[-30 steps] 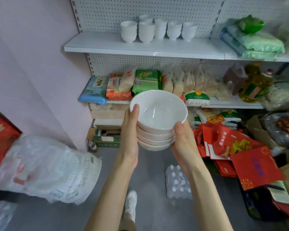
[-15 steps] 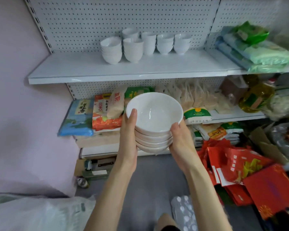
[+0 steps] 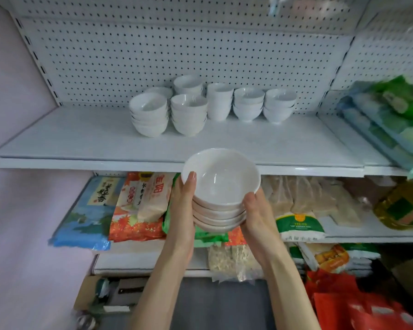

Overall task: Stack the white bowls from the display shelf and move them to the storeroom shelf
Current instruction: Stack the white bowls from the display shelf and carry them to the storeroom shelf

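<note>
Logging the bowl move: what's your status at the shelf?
Left hand and right hand clamp bowl stack. Stack off shelf, below its front edge. Open spot ahead, clear.

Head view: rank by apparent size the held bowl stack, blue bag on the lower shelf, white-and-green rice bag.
1. Blue bag, largest.
2. Held bowl stack, though being nearest the camera inflates it.
3. White-and-green rice bag, smallest, partly hidden behind the right hand.
</note>
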